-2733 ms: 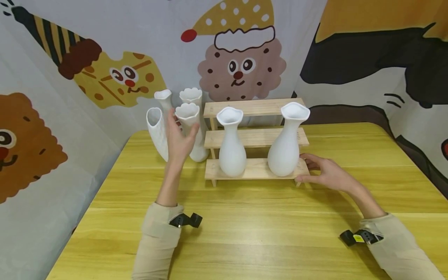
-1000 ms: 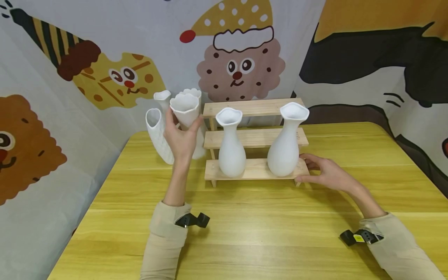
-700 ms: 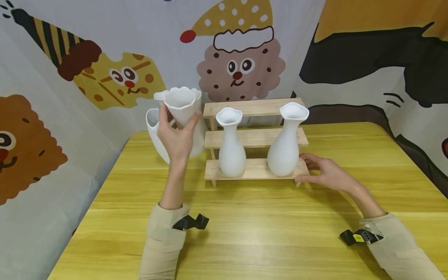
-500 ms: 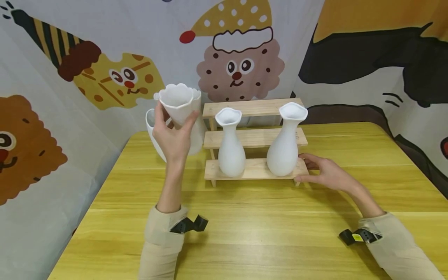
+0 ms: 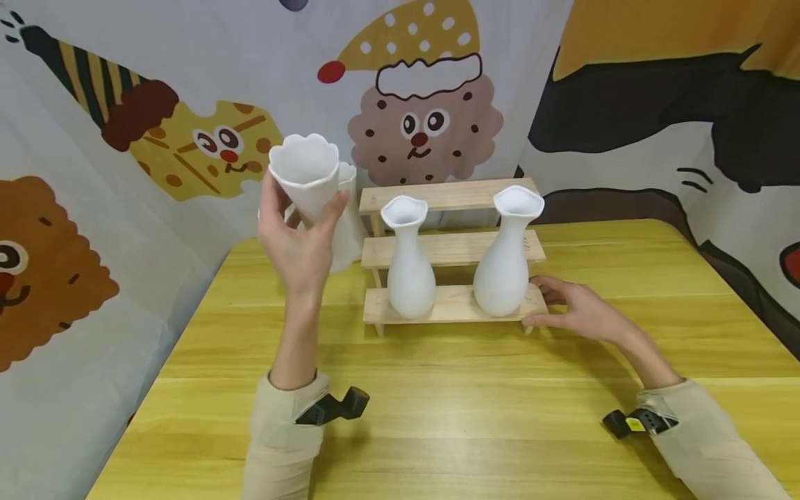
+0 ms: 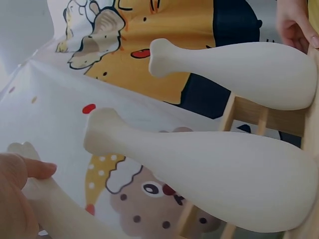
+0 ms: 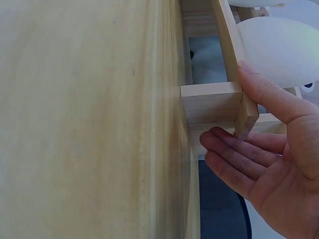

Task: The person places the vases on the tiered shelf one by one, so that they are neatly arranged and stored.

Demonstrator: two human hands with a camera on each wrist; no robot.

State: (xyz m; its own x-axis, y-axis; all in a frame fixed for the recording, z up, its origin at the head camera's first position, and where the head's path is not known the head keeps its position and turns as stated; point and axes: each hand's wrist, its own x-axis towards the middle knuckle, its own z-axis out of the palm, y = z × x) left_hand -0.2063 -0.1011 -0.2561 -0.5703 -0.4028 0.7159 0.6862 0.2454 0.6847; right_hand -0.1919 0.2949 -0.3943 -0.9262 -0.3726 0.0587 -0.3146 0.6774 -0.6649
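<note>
My left hand (image 5: 298,253) grips a white vase (image 5: 306,173) with a scalloped rim, thumb on its right side and fingers round the left. It is lifted above the table, mouth upward. In the left wrist view, thumb and vase (image 6: 57,209) show at lower left. On the lowest tier of a three-tier wooden stand (image 5: 453,304) are two white narrow-necked vases with wavy rims, one left (image 5: 411,281) and one right (image 5: 501,274). At that tier's right end, my right hand (image 5: 578,312) pinches the board (image 7: 244,117), thumb on its front edge, fingers behind and below.
Another white scalloped vase (image 5: 348,239) stands on the yellow wooden table (image 5: 450,410), left of the stand and partly behind my left hand. The other white vases there are mostly hidden. A cartoon-printed curtain (image 5: 219,42) hangs behind the table.
My left hand has taken hold of the scalloped vase and raised it up and to the left, out of the group. My right hand stays at the stand's end.
</note>
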